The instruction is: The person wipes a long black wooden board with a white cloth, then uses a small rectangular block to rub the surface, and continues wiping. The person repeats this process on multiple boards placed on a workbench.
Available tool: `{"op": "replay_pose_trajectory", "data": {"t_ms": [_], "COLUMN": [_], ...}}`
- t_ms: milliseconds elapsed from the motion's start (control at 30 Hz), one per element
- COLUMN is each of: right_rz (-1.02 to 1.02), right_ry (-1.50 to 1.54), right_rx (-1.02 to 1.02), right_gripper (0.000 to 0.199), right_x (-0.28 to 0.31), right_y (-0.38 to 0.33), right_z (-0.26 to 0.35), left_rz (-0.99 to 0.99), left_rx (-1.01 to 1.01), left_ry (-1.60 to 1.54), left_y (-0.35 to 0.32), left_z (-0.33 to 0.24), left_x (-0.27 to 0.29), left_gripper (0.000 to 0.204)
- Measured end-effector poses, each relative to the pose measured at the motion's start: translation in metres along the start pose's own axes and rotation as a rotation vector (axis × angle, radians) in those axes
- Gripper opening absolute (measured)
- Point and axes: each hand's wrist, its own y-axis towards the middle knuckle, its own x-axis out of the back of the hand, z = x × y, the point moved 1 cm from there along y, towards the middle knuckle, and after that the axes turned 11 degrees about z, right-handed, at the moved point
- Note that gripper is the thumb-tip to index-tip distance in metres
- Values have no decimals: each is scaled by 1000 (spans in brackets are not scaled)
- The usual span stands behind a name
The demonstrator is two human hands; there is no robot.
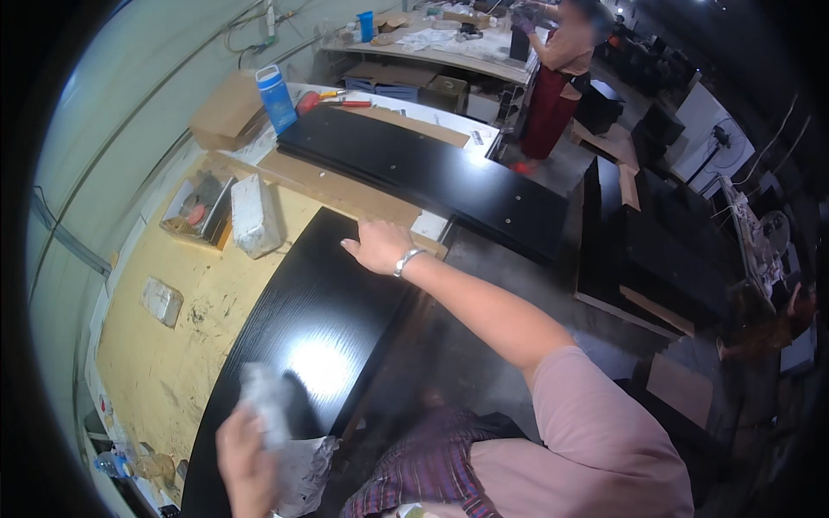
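A long black board [298, 298] with a curved left edge lies in front of me, light glaring off its glossy wood-grain face. My right hand [382, 248], with a silver bracelet at the wrist, holds the far end of this board, thumb on the face and fingers over the edge. At the near end, my left hand [246, 462] is closed round a whitish block [266, 401] against the board's surface; both are blurred. Beside that hand is a crumpled whitish sheet [306, 475], partly hidden.
Beyond lies another black panel [414, 168] with small holes. The yellowish worktable [147, 371] bears a white wrapped block [255, 216], a smaller block [161, 301], an open box [197, 210] and a blue jug [275, 97]. Black panels [648, 250] are stacked at right; a co-worker [557, 78] stands behind.
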Motion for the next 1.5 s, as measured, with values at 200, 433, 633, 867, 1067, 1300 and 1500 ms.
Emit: {"op": "replay_pose_trajectory", "data": {"t_ms": [200, 433, 633, 867, 1067, 1300, 1500], "right_rz": [-58, -93, -75, -118, -132, -147, -178], "right_ry": [100, 114, 188, 175, 156, 64, -50], "right_rx": [-8, -26, -40, -16, -28, 38, 21], "right_gripper": [35, 33, 37, 38, 42, 37, 43], "right_x": [-14, -6, -6, -8, -10, -20, -20], "right_y": [-4, -9, -8, -4, -5, 4, 2], "right_z": [1, -13, -3, -7, -9, -5, -13], "left_rz": [406, 454, 455, 283, 386, 69, 76], "left_rx": [-251, -384, -123, -341, -254, -189, 118], "left_ry": [448, 351, 386, 401, 414, 425, 440], "left_y": [124, 141, 51, 194, 138, 252, 126], "left_z": [-79, -93, -59, -82, -67, -58, 5], "left_x": [-91, -95, -64, -108, -84, -119, -62], "left_gripper": [77, 79, 76, 73, 73, 59, 62]}}
